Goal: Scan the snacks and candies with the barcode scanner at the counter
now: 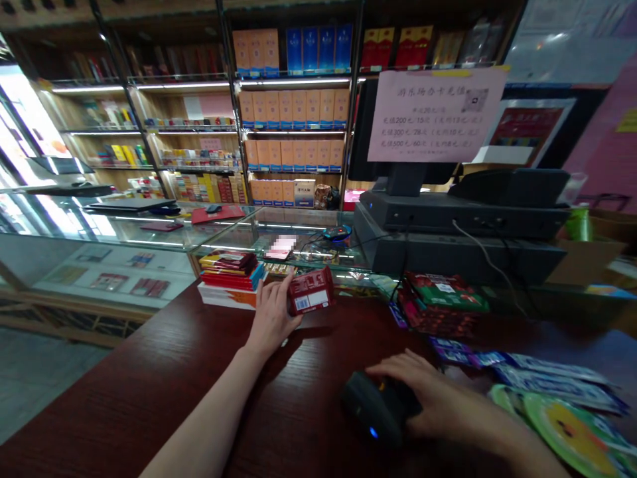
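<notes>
In the head view my left hand (271,311) grips a dark red packet (309,292) by its left end, tilted up above the table. A white label with a barcode shows on the packet's near face. Just left of that hand is a stack of flat packets (229,264), yellow, red and blue, on a white and orange box (223,293). Lower right, my right hand (413,385) is wrapped round a black barcode scanner (375,408) with a blue light lit on it. The scanner is slightly blurred, and part of its grip is hidden by the fingers.
Red and green packets (442,302) are piled right of centre. Blue-purple wrappers (552,378) and a round green-yellow package (572,431) lie at the right. A cash register with a screen (462,232) stands behind, beside a glass counter (239,229). A mouse (337,233) lies on the glass.
</notes>
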`<state>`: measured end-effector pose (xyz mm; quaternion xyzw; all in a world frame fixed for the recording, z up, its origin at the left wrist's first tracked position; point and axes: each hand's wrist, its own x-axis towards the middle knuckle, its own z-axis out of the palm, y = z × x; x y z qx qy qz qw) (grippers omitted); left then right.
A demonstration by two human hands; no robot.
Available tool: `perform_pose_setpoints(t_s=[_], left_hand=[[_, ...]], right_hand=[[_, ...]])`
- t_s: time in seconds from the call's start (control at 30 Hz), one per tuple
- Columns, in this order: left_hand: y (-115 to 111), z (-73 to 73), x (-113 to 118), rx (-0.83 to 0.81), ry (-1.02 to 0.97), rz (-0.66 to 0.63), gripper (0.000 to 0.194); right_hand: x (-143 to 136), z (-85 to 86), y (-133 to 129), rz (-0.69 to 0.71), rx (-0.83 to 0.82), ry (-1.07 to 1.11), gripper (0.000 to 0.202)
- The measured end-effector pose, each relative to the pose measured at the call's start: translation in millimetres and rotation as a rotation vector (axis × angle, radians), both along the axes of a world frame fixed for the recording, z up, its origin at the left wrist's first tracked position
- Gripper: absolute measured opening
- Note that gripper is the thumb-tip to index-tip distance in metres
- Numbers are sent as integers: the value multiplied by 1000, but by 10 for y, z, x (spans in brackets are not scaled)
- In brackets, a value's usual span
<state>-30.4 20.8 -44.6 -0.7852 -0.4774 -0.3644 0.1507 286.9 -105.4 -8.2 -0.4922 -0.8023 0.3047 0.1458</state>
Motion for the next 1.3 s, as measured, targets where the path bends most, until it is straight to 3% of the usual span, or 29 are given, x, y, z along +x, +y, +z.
perform_pose_setpoints(t_s=[0.13,0.3,0.4,0.6,0.93,1.3], left_hand=[[14,-15,-5,-1,-9,33,95],[22,-18,-12,8,-19,68,96],[26,-22,-11,12,-20,82,95],[43,-39,-9,27,-29,97,92],[36,-30,-3,33,-1,101,94],[68,-81,-19,32,-3,96,95]], right_hand=[[-69,-103,61,60,30,-13,61],[-162,-188,140,-23,167,10,62],[-283,-159,169,-76,268,0,57],[-471,-56,181,-87,321,-10,46],[-648,-58,191,-134,559,-67,36],[-606,-81,197,-104,658,-61,32]])
